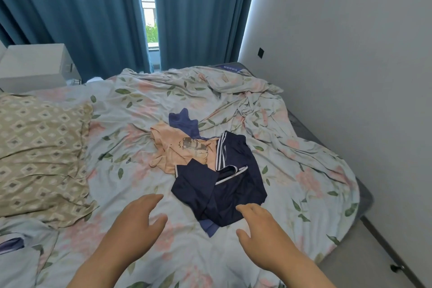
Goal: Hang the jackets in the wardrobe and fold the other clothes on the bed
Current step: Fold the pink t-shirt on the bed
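Patterned pillow point(39, 154) lies at left edge of bed point(131, 105). Left hand point(138, 220) is over floral sheet near front edge, palm down, fingers straight and close together, thumb apart, holding nothing.

Clothes pile in middle of bed:
- peach shirt point(173, 152) with cartoon print
- blue garment point(184, 121) partly under it on far side
- navy garment point(224, 184) with white stripes, overlapping shirt on near right side

Right hand point(259, 229) is at near edge of navy garment, fingers slightly bent and close together, thumb spread. Whether fingertips touch cloth, cannot tell.
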